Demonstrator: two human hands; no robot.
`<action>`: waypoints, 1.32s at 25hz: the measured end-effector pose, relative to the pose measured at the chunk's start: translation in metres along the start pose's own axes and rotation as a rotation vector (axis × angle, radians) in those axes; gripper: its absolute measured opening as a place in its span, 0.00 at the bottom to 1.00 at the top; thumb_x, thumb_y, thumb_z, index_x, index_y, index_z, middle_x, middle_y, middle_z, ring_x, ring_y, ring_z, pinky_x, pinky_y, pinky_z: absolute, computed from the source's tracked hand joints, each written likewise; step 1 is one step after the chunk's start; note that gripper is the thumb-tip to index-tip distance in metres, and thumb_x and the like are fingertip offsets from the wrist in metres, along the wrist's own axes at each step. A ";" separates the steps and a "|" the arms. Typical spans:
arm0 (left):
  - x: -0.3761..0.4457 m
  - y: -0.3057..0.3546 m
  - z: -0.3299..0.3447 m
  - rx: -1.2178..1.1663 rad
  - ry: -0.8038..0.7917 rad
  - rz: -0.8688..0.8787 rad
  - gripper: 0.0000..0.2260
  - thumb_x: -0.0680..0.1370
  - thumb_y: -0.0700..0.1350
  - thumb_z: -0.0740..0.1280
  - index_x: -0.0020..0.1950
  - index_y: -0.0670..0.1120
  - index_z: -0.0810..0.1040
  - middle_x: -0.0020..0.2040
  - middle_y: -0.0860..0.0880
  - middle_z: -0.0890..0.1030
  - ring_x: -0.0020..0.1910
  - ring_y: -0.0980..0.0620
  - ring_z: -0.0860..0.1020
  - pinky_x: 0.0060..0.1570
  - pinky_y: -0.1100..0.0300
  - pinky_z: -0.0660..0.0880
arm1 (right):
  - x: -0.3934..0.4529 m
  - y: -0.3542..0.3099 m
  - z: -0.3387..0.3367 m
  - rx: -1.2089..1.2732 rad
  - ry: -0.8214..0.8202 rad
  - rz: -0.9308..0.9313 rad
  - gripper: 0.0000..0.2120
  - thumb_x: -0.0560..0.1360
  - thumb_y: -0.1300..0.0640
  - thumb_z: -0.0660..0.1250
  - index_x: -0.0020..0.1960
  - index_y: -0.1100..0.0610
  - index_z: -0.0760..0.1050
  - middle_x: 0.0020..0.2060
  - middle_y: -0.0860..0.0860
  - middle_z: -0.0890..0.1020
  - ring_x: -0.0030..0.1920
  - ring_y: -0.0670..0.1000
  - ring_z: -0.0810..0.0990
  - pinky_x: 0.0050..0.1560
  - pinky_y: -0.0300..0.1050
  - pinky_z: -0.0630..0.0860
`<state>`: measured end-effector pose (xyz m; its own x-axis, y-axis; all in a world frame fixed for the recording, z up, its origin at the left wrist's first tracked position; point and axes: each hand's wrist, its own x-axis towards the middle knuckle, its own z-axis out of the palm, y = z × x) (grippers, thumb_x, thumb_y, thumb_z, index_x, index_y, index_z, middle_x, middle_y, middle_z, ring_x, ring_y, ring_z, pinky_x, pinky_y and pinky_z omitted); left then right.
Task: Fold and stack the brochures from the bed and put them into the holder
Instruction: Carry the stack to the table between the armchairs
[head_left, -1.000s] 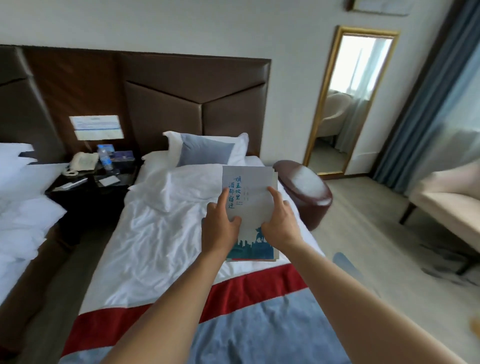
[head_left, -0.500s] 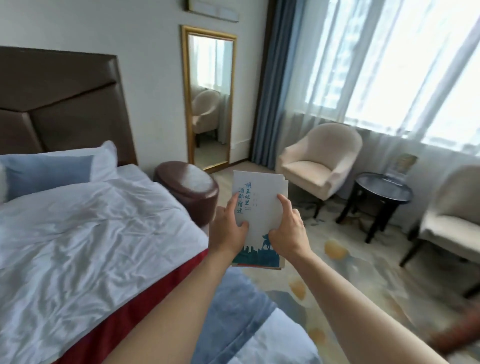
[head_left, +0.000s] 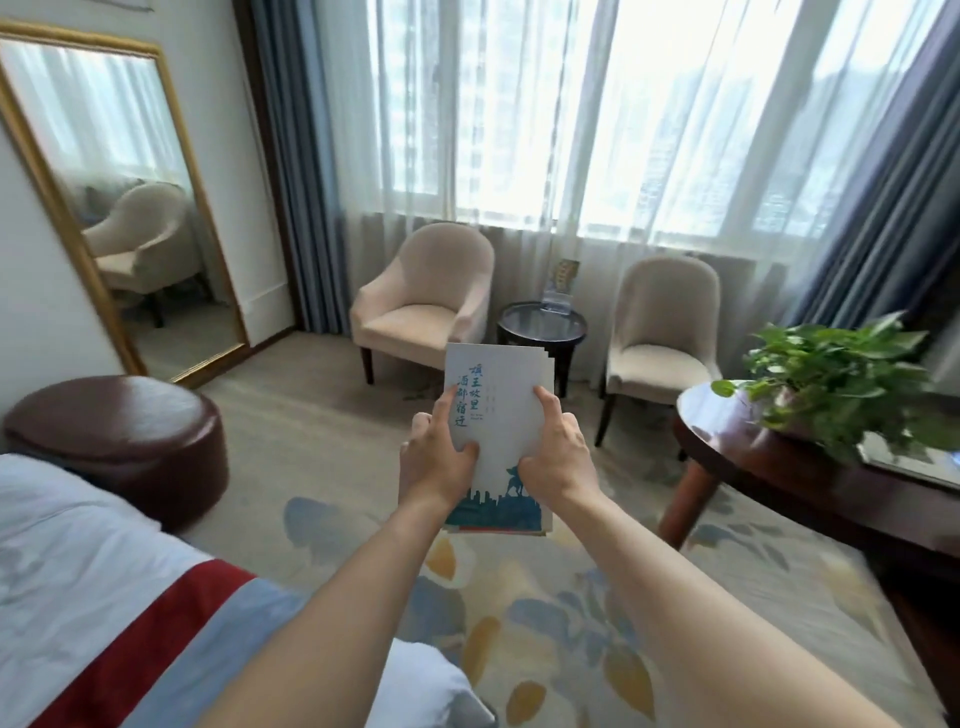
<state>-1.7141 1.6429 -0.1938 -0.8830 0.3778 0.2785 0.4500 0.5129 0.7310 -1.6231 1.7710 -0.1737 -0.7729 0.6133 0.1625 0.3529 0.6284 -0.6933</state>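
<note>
While both arms reach forward, left hand (head_left: 435, 462) and right hand (head_left: 558, 457) seemingly clamp the brochures (head_left: 496, 415).

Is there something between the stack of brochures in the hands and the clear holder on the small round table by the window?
Nothing visible blocks the way. Both hands hold the brochure stack over open carpet. The holder stands on the small round table between two armchairs; the larger table with a plant lies off to the right.

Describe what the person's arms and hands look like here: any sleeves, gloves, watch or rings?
Both forearms are bare right down to the frame edge, with no sleeve in sight. The left hand and right hand wear no gloves. No watch, bracelet or ring shows on either wrist or on the visible fingers.
</note>
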 end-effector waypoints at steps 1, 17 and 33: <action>0.006 0.008 0.009 -0.003 -0.015 0.009 0.33 0.76 0.47 0.68 0.78 0.59 0.58 0.55 0.46 0.70 0.52 0.43 0.75 0.54 0.46 0.77 | 0.005 0.007 -0.008 -0.001 0.019 0.012 0.43 0.69 0.66 0.64 0.77 0.42 0.52 0.55 0.52 0.69 0.51 0.53 0.72 0.44 0.45 0.72; 0.174 0.015 0.103 0.004 -0.139 0.073 0.34 0.76 0.48 0.69 0.78 0.60 0.57 0.56 0.45 0.72 0.54 0.43 0.75 0.53 0.46 0.77 | 0.161 0.047 -0.006 -0.010 0.094 0.122 0.43 0.71 0.66 0.67 0.77 0.42 0.51 0.54 0.53 0.69 0.52 0.54 0.74 0.53 0.53 0.80; 0.389 0.044 0.245 0.026 -0.138 0.025 0.33 0.76 0.49 0.68 0.79 0.57 0.57 0.56 0.45 0.72 0.55 0.43 0.75 0.56 0.44 0.76 | 0.420 0.132 -0.008 -0.002 0.033 0.138 0.43 0.71 0.65 0.66 0.78 0.41 0.50 0.54 0.52 0.68 0.53 0.54 0.74 0.50 0.54 0.82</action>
<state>-2.0053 2.0012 -0.2061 -0.8457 0.4918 0.2070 0.4765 0.5214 0.7079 -1.8968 2.1159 -0.1914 -0.6992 0.7095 0.0884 0.4561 0.5378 -0.7090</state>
